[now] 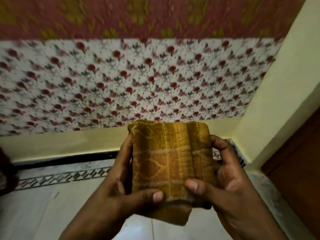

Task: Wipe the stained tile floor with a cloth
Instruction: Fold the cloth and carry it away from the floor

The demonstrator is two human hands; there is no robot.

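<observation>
A folded mustard-brown cloth [170, 158] with a faint lighter pattern is held up in front of me, above the floor. My left hand [121, 189] grips its left edge, thumb pressed on the lower front. My right hand [223, 186] grips its right edge, thumb on the lower front as well. Below lies the pale tile floor [39, 210], with a dark patterned border strip [57, 177] running along the wall. No stain is plain to see in this dim view.
A floral sheet [121, 80] hangs down over a cream ledge [60, 144] straight ahead. A cream wall corner [277, 108] and a brown wooden door [297, 170] stand at the right. A dark blurred shape [5, 170] sits at the left edge.
</observation>
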